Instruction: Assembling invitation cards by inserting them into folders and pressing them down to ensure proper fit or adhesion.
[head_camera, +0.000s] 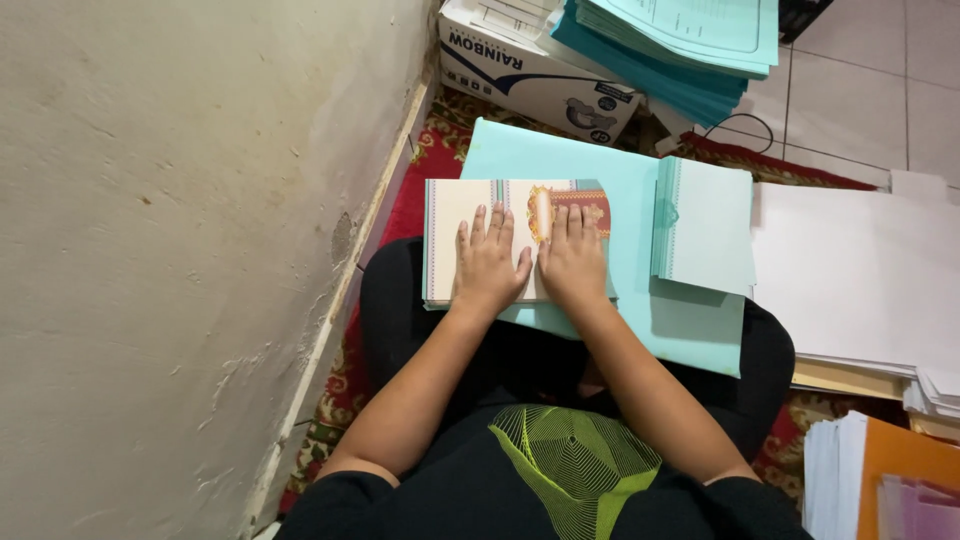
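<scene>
A cream booklet (480, 240) was pressed flat on a teal sheet (620, 200) laid across the lap. The left hand (487, 262) and the right hand (572, 258) were laid side by side on it, palms down, fingers spread straight; nothing was gripped by either. The booklet appeared already folded, with the crease being smoothed, so the pressing was judged nearly done. One folded teal-and-white piece (705, 225) was seen set just beside it on the same sheet, so two pieces could be counted as handled. To the right, a pile of white sheets (860, 270) was left lying, too many to count. One white box (540, 70) and one teal stack (680, 45) were seen beyond, and an orange folder (905, 465) at the lower right.
</scene>
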